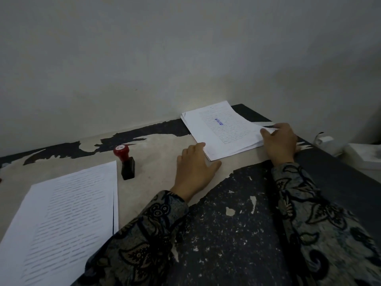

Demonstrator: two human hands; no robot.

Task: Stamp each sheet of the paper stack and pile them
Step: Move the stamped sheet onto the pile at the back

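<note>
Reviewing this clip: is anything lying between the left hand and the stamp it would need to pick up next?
Nothing visible does. The stamp stands upright on bare table, left of the left hand, which rests at the stamped pile's near corner. The unstamped stack lies nearer the camera, off that line.

Blue "APPROVED" on stamped sheet [221, 129]
</note>
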